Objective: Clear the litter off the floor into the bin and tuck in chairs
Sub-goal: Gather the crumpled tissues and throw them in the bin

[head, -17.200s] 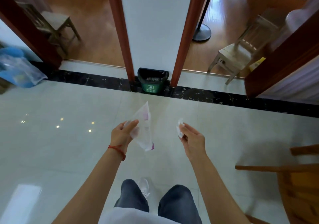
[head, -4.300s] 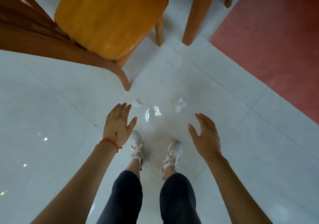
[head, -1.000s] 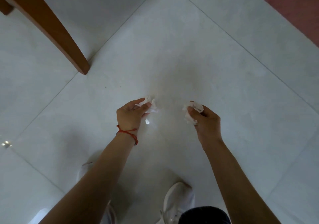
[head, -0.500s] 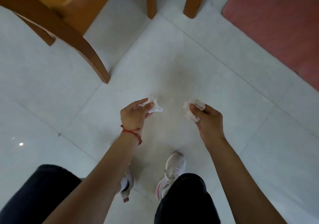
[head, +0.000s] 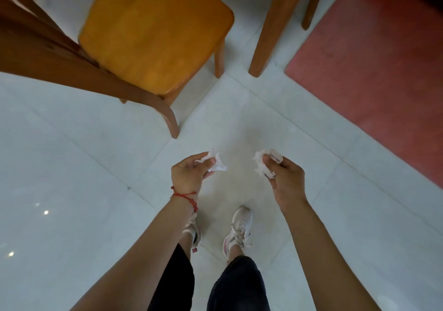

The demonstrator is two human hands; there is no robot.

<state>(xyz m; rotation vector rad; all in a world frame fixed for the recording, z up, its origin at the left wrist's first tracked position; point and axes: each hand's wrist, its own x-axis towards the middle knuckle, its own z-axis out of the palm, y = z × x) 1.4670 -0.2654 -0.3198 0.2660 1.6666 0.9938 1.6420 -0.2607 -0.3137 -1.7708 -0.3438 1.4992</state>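
Observation:
My left hand (head: 189,175) pinches a small crumpled white tissue (head: 218,163) between thumb and fingers, held above the white tiled floor. My right hand (head: 286,179) grips a second crumpled white tissue (head: 261,164) at the same height. Both hands hang in front of me, over my two white shoes. A wooden chair (head: 153,32) with an orange seat stands ahead on the left, pulled out from the table, its back rail towards me. No bin is in view.
A thick wooden table leg (head: 271,30) stands just right of the chair, with a thinner leg (head: 314,3) behind it. A red mat (head: 374,71) covers the floor at the right. White floor tiles (head: 72,167) stretch to my left and behind.
I have straightened up with a tissue in each hand; the view has risen, so the chair seat and the table legs show more fully. The floor between my hands is bare of the two tissues.

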